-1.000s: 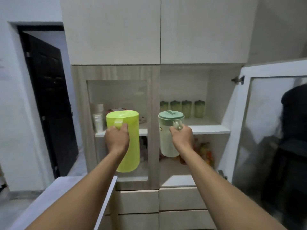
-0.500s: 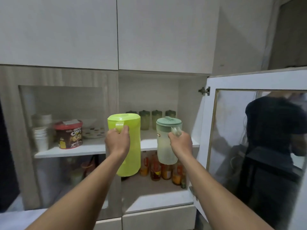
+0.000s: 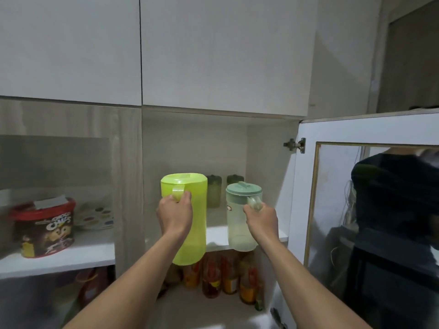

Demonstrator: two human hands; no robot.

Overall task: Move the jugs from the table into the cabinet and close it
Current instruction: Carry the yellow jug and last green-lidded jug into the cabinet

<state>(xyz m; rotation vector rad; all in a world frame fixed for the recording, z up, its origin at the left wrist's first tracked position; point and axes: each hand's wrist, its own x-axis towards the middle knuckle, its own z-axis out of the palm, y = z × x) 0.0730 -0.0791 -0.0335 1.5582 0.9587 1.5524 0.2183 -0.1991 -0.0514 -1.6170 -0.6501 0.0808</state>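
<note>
My left hand grips the handle of a tall lime-green jug, held upright in front of the open cabinet compartment. My right hand grips the handle of a clear jug with a pale green lid, also upright, to the right of the green one. Both jugs hang in the air at the front edge of the white middle shelf. The cabinet's right door, white-framed with a glass pane, stands swung open on the right.
Several green-lidded jars stand at the back of the middle shelf. Bottles of orange and red liquid fill the shelf below. Behind the shut left glass door sit a red-lidded cereal tub and a plate.
I have come closer to the cabinet. Both jugs have moved forward and up, now level with the middle shelf's front edge.
</note>
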